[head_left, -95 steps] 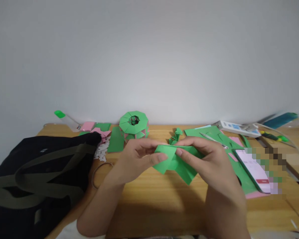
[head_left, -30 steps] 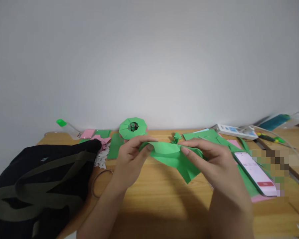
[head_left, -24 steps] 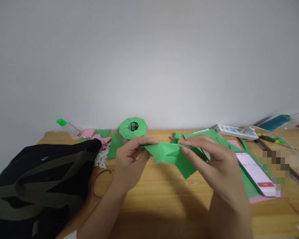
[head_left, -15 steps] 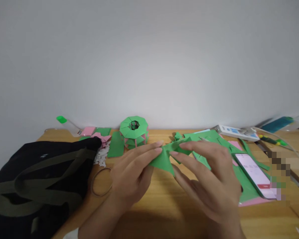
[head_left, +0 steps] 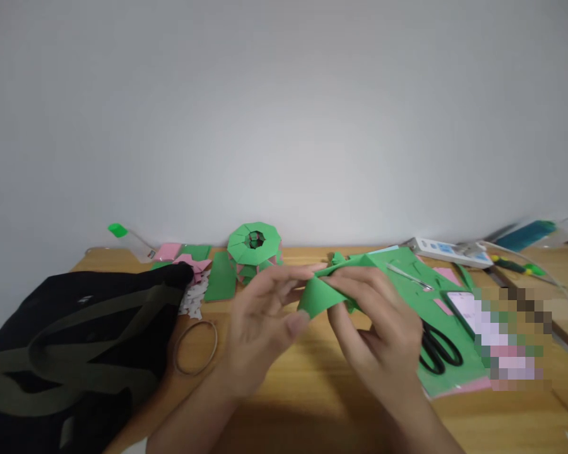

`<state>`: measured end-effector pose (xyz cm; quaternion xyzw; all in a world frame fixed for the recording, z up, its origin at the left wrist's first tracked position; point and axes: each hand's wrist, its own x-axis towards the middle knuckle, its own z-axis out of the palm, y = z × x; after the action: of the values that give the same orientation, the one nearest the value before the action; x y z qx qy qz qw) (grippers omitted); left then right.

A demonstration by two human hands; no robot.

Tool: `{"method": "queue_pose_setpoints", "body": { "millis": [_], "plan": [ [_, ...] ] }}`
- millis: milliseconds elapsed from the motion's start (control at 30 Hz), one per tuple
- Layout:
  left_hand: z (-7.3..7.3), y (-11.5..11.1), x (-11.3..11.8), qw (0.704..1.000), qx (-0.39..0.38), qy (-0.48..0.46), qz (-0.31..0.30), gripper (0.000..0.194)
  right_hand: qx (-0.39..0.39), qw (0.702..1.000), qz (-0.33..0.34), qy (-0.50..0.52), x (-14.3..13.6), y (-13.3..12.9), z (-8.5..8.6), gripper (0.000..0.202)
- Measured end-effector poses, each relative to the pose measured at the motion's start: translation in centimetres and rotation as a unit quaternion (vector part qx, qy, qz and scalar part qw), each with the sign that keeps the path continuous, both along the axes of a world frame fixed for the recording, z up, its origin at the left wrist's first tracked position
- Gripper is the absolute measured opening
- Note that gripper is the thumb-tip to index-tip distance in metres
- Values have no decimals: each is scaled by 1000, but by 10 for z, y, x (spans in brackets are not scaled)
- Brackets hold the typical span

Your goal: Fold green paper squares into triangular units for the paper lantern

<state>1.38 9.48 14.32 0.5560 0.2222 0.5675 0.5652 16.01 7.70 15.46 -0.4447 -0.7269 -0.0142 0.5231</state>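
A partly folded piece of green paper (head_left: 322, 296) is held up above the wooden table, between both hands. My left hand (head_left: 265, 328) grips its left side, thumb at the lower left corner and fingers behind the upper edge. Closed on the paper's right part is my right hand (head_left: 378, 328), its fingertips pressing along the fold. Behind the hands stands a round folded-paper model (head_left: 241, 244) with a green ring top and green and pink sides. A small green folded piece (head_left: 337, 258) lies just beyond the paper, partly hidden.
A black bag (head_left: 85, 340) covers the left, beside a thin ring (head_left: 175, 353). Green sheets (head_left: 468, 343) at right carry black-handled scissors (head_left: 442, 354), tweezers (head_left: 409, 276) and a phone (head_left: 459, 307). Farther back are a power strip (head_left: 449, 253), pink folded paper (head_left: 197, 265) and white scraps (head_left: 194, 296).
My left thumb has come to the front of the paper, and the paper has turned and bent. My right hand has moved left and closed in, uncovering the scissors.
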Motion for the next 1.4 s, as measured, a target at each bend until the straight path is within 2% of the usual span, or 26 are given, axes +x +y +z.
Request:
{"method": "queue_pose_setpoints", "body": {
  "millis": [167, 400, 500, 600, 767, 1033, 1267, 1400],
  "plan": [
    [1, 10, 6, 994, -51, 23, 91, 8, -20, 1000, 12, -21, 0, 4, 1, 17],
    [-5, 17, 8, 985, -56, 38, 157, 13, -59, 998, -5, -30, 5, 2, 1, 25],
    [-5, 18, 7, 981, -72, 51, 171, 11, -62, 997, -15, -32, 8, 1, 1, 17],
    [-3, 18, 7, 984, -78, 54, 150, 11, -65, 997, -24, -29, 9, 1, 2, 12],
    [0, 19, 7, 992, -82, 65, 71, 17, -84, 996, -16, -28, 11, 4, 1, 12],
    [-3, 21, 9, 988, -113, 70, 73, 19, -146, 987, 10, -59, 21, 5, 3, 10],
    [-6, 23, 9, 988, -115, 77, 72, 18, -119, 988, -27, -99, 20, 2, -1, 8],
    [-6, 24, 8, 987, -119, 80, 69, 15, -120, 989, -15, -83, 25, -1, 3, 11]
  ]
}}
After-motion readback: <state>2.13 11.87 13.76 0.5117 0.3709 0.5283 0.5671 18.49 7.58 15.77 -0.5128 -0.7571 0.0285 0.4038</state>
